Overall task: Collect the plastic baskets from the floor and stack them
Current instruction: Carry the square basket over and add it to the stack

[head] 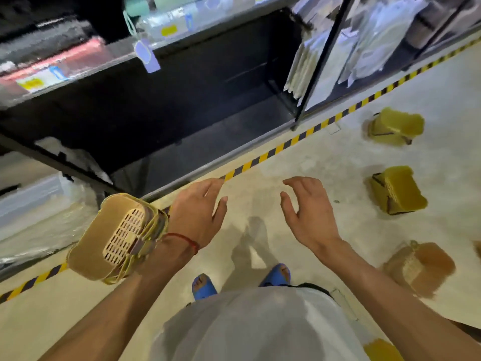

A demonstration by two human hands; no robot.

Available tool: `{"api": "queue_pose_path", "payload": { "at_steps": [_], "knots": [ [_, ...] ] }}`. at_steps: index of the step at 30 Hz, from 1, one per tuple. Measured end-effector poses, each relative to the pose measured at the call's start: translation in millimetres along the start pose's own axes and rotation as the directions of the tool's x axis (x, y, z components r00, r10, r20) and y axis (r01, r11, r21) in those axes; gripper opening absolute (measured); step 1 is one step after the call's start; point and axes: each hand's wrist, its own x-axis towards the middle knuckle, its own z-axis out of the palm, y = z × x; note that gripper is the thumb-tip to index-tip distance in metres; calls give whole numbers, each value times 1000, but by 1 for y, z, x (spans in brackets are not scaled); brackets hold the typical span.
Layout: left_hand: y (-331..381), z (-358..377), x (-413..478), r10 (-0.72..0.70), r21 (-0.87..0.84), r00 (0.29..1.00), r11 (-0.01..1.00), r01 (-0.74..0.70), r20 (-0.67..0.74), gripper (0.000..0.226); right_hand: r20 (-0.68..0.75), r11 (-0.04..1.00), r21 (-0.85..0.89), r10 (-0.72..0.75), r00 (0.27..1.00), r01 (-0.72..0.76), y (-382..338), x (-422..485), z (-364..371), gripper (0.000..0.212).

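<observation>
A stack of nested tan plastic baskets [114,238] hangs by its handles from my left forearm, bottom facing up. My left hand [200,209] is held out in front with relaxed fingers and holds nothing. My right hand [304,212] is out beside it, fingers spread and empty. Three yellow baskets lie upside down on the floor to the right: a far basket [395,126], a middle basket [398,190] and a near, blurred basket [421,267]. Both hands are well left of them.
Black shelving [182,100] with packaged goods runs along the left and top. A yellow-and-black striped tape line [260,157] marks its floor edge. My feet in blue sandals [204,285] stand on the pale floor. A yellow fragment [382,350] shows at the bottom right.
</observation>
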Motion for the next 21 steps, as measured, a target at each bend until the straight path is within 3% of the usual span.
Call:
{"api": "queue_pose_path", "payload": {
  "at_steps": [6,12,17,21],
  "knots": [
    [116,28,72,181,48,983,982,-182,17,43,-2,988,-132,78,997,-78,111,-5,-62,29],
    [211,48,143,313,76,947,945,-317,68,44,-124,958,-195,190,974,-212,206,-6,-108,29],
    [280,71,219,474,51,876,876,-479,88,41,-202,884,-217,374,905,-413,272,-1,-138,33],
    [341,94,288,629,67,772,770,-635,90,41,-310,809,-213,475,824,-547,319,12,-161,34]
  ]
}}
